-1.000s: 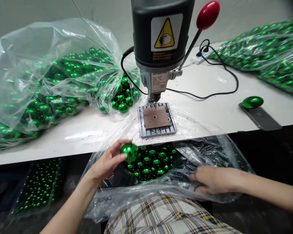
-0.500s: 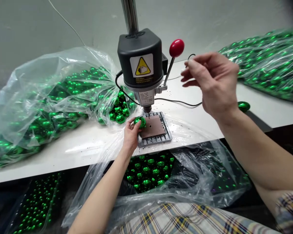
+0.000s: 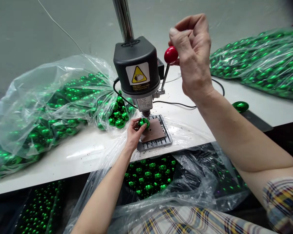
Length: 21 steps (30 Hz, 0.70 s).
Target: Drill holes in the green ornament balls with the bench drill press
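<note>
My left hand (image 3: 134, 132) pinches a shiny green bauble (image 3: 144, 123) between thumb and fingers. It holds the bauble under the chuck (image 3: 146, 113) of a small drill press (image 3: 136, 66), over the tan pad (image 3: 154, 130) on the slotted metal base (image 3: 158, 143). Whether the bit touches the bauble I cannot tell. Up at the press's lever, my right hand (image 3: 194, 52) has its lower fingers curled behind the red knob (image 3: 171, 55); thumb and forefinger come together just above it.
Clear plastic bags full of green baubles lie at the left (image 3: 63, 94) and right (image 3: 261, 61) of the white table (image 3: 92, 149). A single bauble (image 3: 240, 106) rests near the right edge. Below the table's front edge, an open bag holds more baubles (image 3: 148, 175). Dark shavings surround the base.
My right hand has moved up and left to the lever's red knob. My left hand has shifted the bauble slightly right, under the chuck.
</note>
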Each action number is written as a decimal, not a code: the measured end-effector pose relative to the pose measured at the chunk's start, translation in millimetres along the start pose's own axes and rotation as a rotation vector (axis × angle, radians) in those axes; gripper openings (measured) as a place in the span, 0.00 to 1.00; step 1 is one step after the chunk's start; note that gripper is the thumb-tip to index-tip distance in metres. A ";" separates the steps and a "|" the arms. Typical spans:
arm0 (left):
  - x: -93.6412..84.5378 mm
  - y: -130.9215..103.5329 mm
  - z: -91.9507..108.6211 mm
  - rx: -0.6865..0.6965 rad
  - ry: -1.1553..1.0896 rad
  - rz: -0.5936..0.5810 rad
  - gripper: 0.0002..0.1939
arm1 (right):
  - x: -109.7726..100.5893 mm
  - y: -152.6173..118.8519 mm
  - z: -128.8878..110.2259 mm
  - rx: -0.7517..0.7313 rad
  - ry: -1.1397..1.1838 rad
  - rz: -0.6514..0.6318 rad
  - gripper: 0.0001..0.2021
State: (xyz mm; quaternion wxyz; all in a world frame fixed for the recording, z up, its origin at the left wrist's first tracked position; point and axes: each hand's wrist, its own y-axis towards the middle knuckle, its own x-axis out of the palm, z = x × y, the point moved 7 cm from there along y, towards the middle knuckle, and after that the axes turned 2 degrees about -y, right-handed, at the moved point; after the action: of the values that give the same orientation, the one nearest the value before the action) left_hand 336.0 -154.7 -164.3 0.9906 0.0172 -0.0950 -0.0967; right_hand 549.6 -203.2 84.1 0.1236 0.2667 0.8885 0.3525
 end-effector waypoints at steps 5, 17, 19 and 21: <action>5.1 2.4 -2.2 0.020 0.051 -0.028 0.22 | 8.4 -1.0 5.6 0.071 0.114 -0.024 0.07; 13.4 -4.3 -1.9 0.321 0.362 -0.172 0.21 | 26.2 4.2 22.5 -0.057 0.321 -0.105 0.10; 4.7 -3.7 -10.7 0.248 0.251 -0.092 0.25 | 25.9 2.0 23.0 -0.075 0.345 -0.113 0.11; -13.6 -4.2 -17.1 0.192 0.142 0.075 0.28 | 23.5 0.2 22.7 -0.088 0.337 -0.108 0.11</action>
State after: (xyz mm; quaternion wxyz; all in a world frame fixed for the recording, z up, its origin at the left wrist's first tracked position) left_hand 325.4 -155.9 -183.7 0.9916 0.1150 -0.0338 -0.0486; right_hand 539.5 -177.2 67.1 0.0030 0.1501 0.8934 0.4234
